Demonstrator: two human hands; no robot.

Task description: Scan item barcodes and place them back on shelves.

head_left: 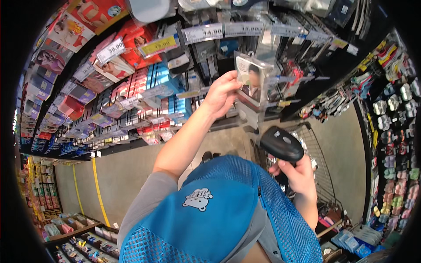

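My left hand (223, 93) grips the edge of a clear-wrapped package (251, 79) with a printed picture of a person in a dark jacket. The package is upright near the shelf rack, and a small hook shape shows at its top. In my right hand (297, 172) is a black handheld barcode scanner (282, 144) by its handle, its head pointing up and left, just below the package. More packages hang behind, under price tags (204, 33). Whether the held package still touches its rack hook cannot be told.
A wire shopping cart (320, 164) stands beyond my right hand. Boxed goods (75, 92) fill the racks at left. Slippers (393, 105) hang along the right wall, socks (332, 103) nearer the middle. Low bins (70, 227) stand at lower left, on a floor with yellow lines (98, 194).
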